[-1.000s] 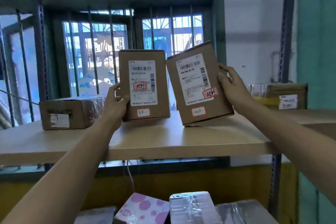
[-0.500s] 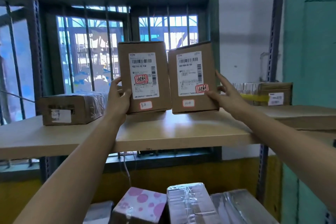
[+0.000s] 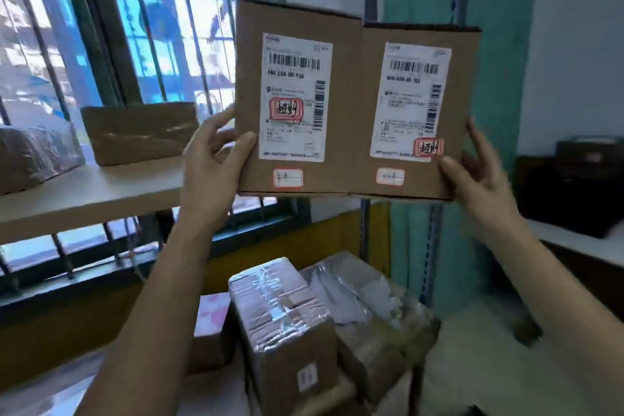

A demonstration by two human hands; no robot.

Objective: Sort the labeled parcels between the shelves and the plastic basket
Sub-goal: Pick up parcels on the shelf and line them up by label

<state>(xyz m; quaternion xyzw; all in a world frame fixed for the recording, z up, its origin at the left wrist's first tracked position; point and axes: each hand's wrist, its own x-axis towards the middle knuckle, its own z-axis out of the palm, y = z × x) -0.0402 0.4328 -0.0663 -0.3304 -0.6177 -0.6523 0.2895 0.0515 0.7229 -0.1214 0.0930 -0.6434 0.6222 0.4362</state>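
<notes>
Two flat brown cardboard parcels are held side by side in the air, each with a white barcode label and red-framed stickers. My left hand (image 3: 216, 159) grips the left edge of the left parcel (image 3: 344, 105). My right hand (image 3: 479, 176) grips the lower right edge of the right parcel (image 3: 462, 94). Their inner edges touch. Both are off the wooden shelf (image 3: 87, 192), to its right and in front of a teal wall. No plastic basket is in view.
Two taped brown boxes (image 3: 141, 132) rest on the shelf at left before a barred window. Below lie several plastic-wrapped parcels (image 3: 283, 314) and a pink dotted box (image 3: 211, 314). A metal shelf post (image 3: 371, 78) stands behind the parcels. A dark device (image 3: 574, 186) sits on a counter at right.
Both parcels stood on the shelf, then were pushed together. Now both hands have lifted them off the shelf and carried them right; the view has turned right and down.
</notes>
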